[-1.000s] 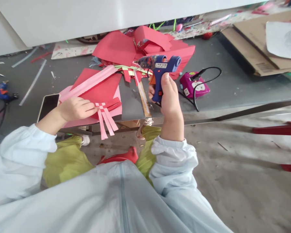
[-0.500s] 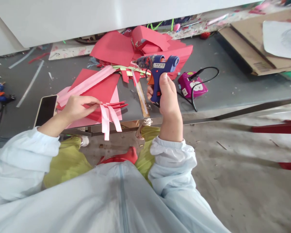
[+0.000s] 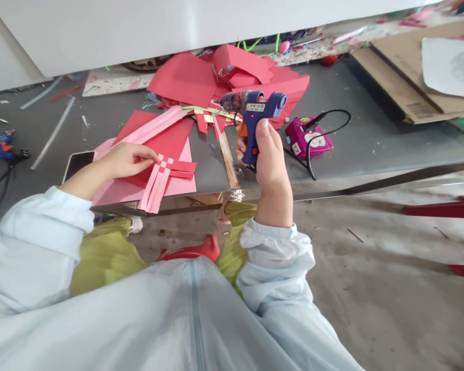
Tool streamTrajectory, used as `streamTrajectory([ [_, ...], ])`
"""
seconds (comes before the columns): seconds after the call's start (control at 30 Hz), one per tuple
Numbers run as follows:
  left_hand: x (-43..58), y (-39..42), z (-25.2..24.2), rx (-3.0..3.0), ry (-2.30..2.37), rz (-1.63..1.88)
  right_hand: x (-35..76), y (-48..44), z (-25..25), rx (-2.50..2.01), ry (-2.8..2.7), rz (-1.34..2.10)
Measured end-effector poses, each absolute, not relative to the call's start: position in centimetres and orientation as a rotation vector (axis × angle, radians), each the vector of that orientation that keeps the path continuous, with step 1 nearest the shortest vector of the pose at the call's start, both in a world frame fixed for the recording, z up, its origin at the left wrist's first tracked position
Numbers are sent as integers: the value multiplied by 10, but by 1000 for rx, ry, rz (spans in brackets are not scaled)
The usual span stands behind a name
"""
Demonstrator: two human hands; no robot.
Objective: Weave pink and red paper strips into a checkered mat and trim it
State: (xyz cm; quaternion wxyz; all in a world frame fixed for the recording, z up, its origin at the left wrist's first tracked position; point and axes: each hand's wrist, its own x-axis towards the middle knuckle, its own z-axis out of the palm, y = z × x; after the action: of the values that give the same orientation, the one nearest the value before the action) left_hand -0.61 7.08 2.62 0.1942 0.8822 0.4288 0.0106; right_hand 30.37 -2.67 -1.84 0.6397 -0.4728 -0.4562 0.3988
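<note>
My right hand point(image 3: 268, 159) is wrapped round the handle of a blue glue gun point(image 3: 255, 111), held upright above the grey table point(image 3: 355, 139) with its nozzle pointing left. My left hand point(image 3: 121, 159) pinches the edge of a small woven piece of pink and red paper strips point(image 3: 164, 175), which lies on red and pink paper sheets point(image 3: 166, 139) near the table's front edge. Pink strip ends hang over that edge.
A heap of red paper point(image 3: 224, 74) lies behind the glue gun. A phone point(image 3: 77, 164) lies left of my left hand. A magenta box with a black cord point(image 3: 307, 136) sits to the right. Cardboard point(image 3: 410, 77) fills the back right. Another glue gun point(image 3: 2, 147) lies far left.
My left hand has turned the woven strip piece and laid it flat on the paper sheets; the pink strips now point down-left. The right hand with the glue gun has barely moved.
</note>
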Motion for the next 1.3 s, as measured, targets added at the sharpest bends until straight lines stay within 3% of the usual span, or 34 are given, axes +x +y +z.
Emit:
streamTrajectory([
  [0.4,-1,86,21,2708,1142,216,305,-27,-15,-1077,-1070,949],
  [0.77,15,35,12,2783,1171,153,300,-30,-12,-1093,-1037,950],
  [1.07,17,14,3,2786,1312,315,289,-34,-14,-1078,-1056,1002],
  [1.3,26,13,-8,2830,1168,439,280,-26,-10,-1142,-1111,1037],
])
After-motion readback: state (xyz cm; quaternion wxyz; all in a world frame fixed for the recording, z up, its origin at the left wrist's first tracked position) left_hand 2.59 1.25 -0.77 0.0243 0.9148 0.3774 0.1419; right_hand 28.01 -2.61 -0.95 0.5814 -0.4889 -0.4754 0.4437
